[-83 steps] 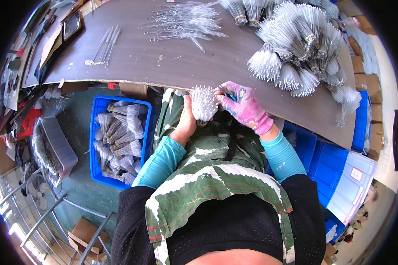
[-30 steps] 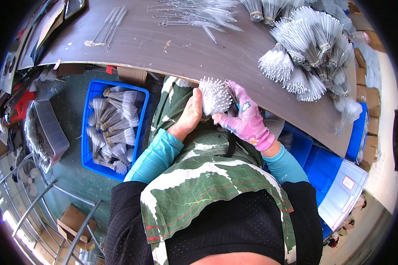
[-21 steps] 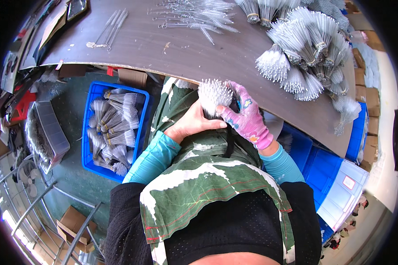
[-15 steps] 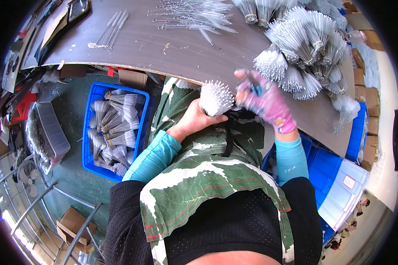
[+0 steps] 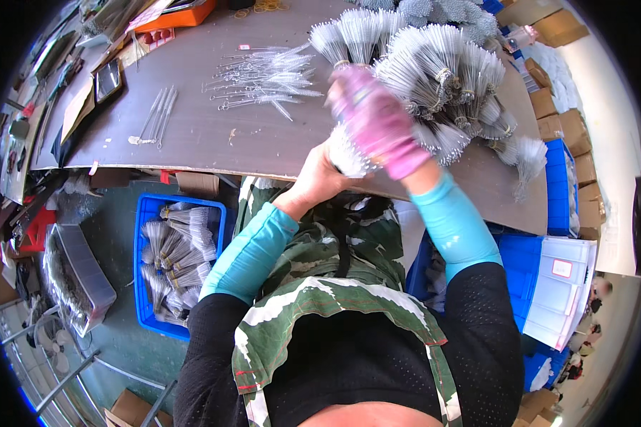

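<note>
Left hand (image 5: 313, 176), bare, fingers wrapped around a white brush bundle (image 5: 350, 151) at the table (image 5: 214, 142) edge. Right hand (image 5: 377, 121), pink-gloved, blurred above it; finger position unclear.

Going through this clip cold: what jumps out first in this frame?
The pink-gloved right hand, blurred, is raised over the table edge, just above a white bristly brush bundle gripped by the bare left hand. Behind it, a big heap of similar bundles fills the table's far right. A blue crate of more bundles sits on the floor, left.
</note>
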Demonstrator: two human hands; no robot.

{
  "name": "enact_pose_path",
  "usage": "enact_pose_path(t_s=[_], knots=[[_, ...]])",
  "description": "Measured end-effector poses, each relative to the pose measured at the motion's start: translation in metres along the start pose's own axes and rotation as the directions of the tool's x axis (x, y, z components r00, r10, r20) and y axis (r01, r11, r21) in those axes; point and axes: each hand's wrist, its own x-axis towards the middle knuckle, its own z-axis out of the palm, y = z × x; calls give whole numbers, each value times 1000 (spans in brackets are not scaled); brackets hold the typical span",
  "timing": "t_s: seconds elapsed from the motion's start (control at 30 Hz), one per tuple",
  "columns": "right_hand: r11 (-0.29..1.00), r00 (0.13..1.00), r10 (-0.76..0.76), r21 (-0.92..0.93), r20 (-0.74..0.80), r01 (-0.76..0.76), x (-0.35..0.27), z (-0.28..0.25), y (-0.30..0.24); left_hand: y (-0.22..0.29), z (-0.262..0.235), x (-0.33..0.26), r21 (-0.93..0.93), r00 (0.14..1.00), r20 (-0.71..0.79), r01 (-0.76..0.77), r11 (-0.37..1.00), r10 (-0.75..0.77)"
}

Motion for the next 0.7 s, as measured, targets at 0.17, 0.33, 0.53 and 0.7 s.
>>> enact_pose_path(t_s=[0.17, 0.33, 0.53, 0.7], knots=[[962, 982, -187, -202, 13, 186, 13, 0, 11, -12, -4, 2, 75, 999, 23, 30, 997, -31], [994, 993, -66, -96, -97, 57, 11, -4, 2, -16, -2, 4, 42, 998, 33, 58, 997, -60], [997, 998, 51, 53, -38, -49, 12, -9, 12, -12, -5, 3, 26, 997, 43, 56, 998, -58], [760, 966, 259, 620, -16, -193, -30, -11, 37, -12, -4, 5, -3, 997, 63, 46, 999, -46]])
